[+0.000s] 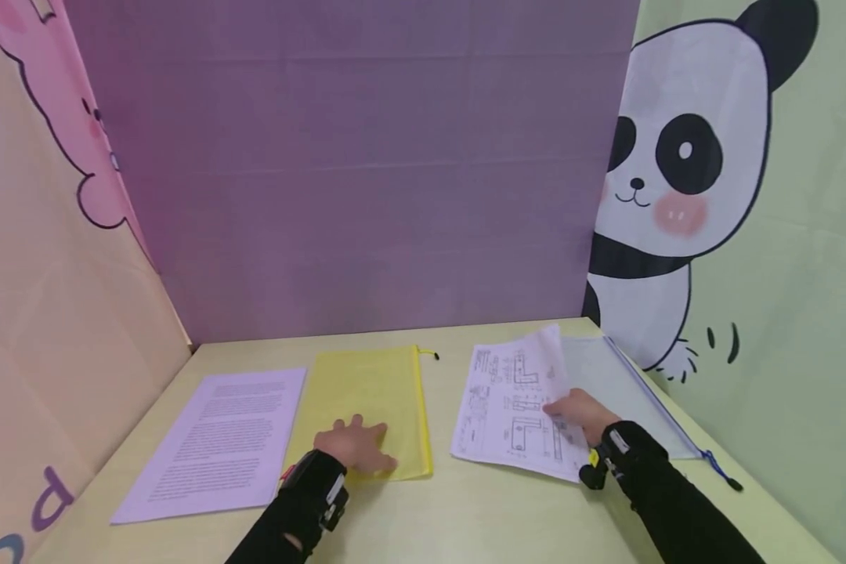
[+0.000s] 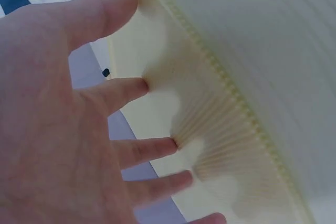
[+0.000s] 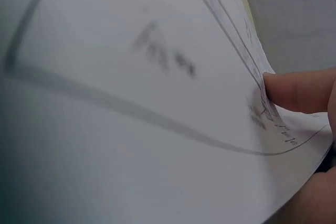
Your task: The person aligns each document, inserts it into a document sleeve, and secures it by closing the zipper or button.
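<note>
My left hand [image 1: 356, 448] rests with spread fingers on a yellow zip pouch [image 1: 366, 376]. In the left wrist view its fingertips press into the pouch's surface [image 2: 173, 51], which wrinkles beside them. At the right, my right hand [image 1: 583, 413] pinches the right edge of a paper [image 1: 489, 407] printed with technical drawings. The paper is slightly lifted and curved there. Close up in the right wrist view, the thumb [image 3: 299, 90] lies on the bent drawing paper [image 3: 105, 145]. Partly behind that paper lies a whitish zip pouch [image 1: 620, 380] with a blue zip; its left part is hidden.
A sheet of printed text [image 1: 218, 439] lies left of the yellow pouch, their edges close together. Everything is on a pale wooden table [image 1: 430, 517]. A purple backdrop [image 1: 395, 172] stands behind, and a panda-printed panel [image 1: 782, 313] borders the right side.
</note>
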A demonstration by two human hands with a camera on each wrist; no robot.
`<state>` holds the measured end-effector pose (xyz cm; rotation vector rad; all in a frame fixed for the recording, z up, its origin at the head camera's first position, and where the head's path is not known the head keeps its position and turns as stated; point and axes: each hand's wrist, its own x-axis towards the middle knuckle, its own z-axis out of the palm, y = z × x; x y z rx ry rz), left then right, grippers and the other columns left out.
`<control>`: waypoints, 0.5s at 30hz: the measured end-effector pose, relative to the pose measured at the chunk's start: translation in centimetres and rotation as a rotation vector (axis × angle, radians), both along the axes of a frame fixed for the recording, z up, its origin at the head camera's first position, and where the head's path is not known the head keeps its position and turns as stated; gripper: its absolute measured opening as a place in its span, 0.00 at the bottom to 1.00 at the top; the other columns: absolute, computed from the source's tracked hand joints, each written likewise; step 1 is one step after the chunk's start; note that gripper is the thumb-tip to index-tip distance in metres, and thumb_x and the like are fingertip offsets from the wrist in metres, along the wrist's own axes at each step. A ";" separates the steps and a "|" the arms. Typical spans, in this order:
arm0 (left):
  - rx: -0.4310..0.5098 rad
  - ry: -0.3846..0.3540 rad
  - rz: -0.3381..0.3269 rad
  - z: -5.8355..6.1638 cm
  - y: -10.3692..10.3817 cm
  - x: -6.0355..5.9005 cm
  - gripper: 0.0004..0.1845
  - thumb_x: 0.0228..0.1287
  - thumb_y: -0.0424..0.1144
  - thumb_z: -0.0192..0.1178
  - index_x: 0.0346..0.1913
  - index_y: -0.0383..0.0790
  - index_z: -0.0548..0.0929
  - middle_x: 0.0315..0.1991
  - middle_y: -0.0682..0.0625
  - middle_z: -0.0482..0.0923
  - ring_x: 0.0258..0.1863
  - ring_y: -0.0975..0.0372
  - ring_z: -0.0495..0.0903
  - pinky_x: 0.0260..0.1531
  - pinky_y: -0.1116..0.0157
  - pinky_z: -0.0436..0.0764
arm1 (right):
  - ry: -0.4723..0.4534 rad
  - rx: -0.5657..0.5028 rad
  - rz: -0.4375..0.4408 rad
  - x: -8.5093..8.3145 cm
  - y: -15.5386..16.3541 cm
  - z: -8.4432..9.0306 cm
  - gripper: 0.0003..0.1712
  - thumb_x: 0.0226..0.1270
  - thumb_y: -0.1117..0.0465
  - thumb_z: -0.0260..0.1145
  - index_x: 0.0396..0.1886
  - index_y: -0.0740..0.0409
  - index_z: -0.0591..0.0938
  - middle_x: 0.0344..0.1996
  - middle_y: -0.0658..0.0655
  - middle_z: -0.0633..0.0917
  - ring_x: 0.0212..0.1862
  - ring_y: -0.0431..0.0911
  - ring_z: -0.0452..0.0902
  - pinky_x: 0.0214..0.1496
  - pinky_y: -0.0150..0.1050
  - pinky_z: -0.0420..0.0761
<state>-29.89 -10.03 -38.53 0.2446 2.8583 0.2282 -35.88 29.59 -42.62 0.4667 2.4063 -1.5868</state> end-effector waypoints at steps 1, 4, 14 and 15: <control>-0.005 0.010 -0.002 0.0 0.2 -0.1 0.35 0.62 0.60 0.63 0.70 0.49 0.76 0.70 0.38 0.67 0.67 0.40 0.66 0.57 0.33 0.70 | 0.002 -0.008 0.008 0.0 0.1 0.0 0.30 0.76 0.62 0.60 0.69 0.73 0.63 0.48 0.67 0.80 0.41 0.55 0.83 0.39 0.45 0.84; -0.021 0.064 -0.009 0.1 1.1 -0.5 0.30 0.63 0.55 0.61 0.65 0.45 0.79 0.62 0.39 0.72 0.59 0.43 0.69 0.52 0.37 0.74 | 0.008 -0.011 0.021 0.1 0.2 0.1 0.29 0.76 0.63 0.60 0.68 0.74 0.64 0.46 0.66 0.82 0.39 0.54 0.84 0.38 0.44 0.84; -0.012 0.274 0.093 -0.6 5.6 -0.5 0.29 0.62 0.64 0.63 0.22 0.40 0.80 0.21 0.48 0.73 0.24 0.56 0.74 0.25 0.60 0.76 | 0.017 -0.025 0.022 0.4 -0.2 0.4 0.27 0.77 0.63 0.59 0.68 0.73 0.66 0.45 0.66 0.84 0.39 0.53 0.85 0.38 0.45 0.85; -0.027 0.267 0.105 -0.6 6.0 -0.4 0.30 0.61 0.65 0.63 0.21 0.40 0.79 0.20 0.49 0.72 0.22 0.57 0.74 0.23 0.61 0.75 | 0.018 -0.027 0.019 0.4 -0.2 0.3 0.27 0.77 0.64 0.59 0.68 0.73 0.66 0.45 0.66 0.84 0.38 0.53 0.85 0.38 0.45 0.85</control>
